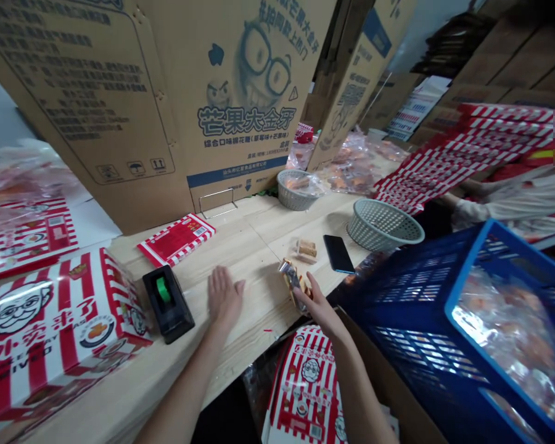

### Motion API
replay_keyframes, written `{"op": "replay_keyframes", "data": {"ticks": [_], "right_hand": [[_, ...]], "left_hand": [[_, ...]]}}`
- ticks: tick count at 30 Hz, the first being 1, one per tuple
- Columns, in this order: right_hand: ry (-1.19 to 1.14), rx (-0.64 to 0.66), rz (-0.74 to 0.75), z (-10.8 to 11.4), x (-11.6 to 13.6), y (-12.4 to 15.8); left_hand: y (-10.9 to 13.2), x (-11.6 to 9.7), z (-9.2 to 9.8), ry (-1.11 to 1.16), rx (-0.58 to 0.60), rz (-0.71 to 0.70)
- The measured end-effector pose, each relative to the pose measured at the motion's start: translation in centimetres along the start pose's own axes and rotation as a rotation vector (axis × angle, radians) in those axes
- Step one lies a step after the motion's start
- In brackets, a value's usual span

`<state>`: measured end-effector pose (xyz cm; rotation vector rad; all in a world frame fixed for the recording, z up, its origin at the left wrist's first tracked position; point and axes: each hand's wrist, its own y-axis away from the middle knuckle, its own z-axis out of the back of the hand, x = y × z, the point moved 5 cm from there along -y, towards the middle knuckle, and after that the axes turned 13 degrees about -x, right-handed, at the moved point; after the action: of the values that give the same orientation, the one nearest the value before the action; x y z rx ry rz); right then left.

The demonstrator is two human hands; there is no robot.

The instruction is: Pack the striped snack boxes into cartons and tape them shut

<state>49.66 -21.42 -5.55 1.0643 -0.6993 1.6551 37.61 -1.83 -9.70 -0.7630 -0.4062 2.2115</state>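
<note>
Shiny small packet [287, 274], in the head view, is grasped by the fingers of the right hand [317, 303] over the pale table [254, 296], near a black phone [338, 253]. The left hand [224, 299], blurred, has its fingers extended and free beside the black tape dispenser [178, 317]; whether it touches the table cannot be told.

A small, shiny packet [288, 277] slants in the right hand [311, 297].

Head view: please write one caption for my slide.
At a table, the right hand holds a small shiny item; the left hand is open beside a tape dispenser.
</note>
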Motion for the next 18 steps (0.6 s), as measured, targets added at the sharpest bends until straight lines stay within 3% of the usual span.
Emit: {"op": "replay_keyframes", "data": {"ticks": [3,5,7,9,13,15,18], "right_hand": [[-0.088,-0.037,-0.13,1.2,-1.8,3.9],[-0.145,-0.088,-0.205,1.8,-4.0,6.8],[-0.131,-0.171,-0.234,2.0,-6.8,9.7],[0.02,-0.262,-0.233,1.5,-9.4,12.3],[0.278,-0.318,-0.305,-1.9,-12.2,15.4],[0.315,-0.311,-0.333,-3.8,-12.1,15.5],[0.359,-0.296,-0.37,-6.0,-11.8,14.3]], "left_hand": [[1.5,-4.6,-1.2,0.088,0.092,-0.167],[2.2,-6.6,-1.6,0.142,0.132,-0.254],[2.0,-6.7,-1.6,0.18,0.151,-0.294],[0.8,-5.1,-1.4,0.18,0.144,-0.27],[-2.8,-2.4,-1.8,0.13,0.156,-0.231],[-3.7,-3.4,-2.7,0.149,0.226,-0.306],[-3.0,-6.4,-3.9,0.212,0.346,-0.45]]}}
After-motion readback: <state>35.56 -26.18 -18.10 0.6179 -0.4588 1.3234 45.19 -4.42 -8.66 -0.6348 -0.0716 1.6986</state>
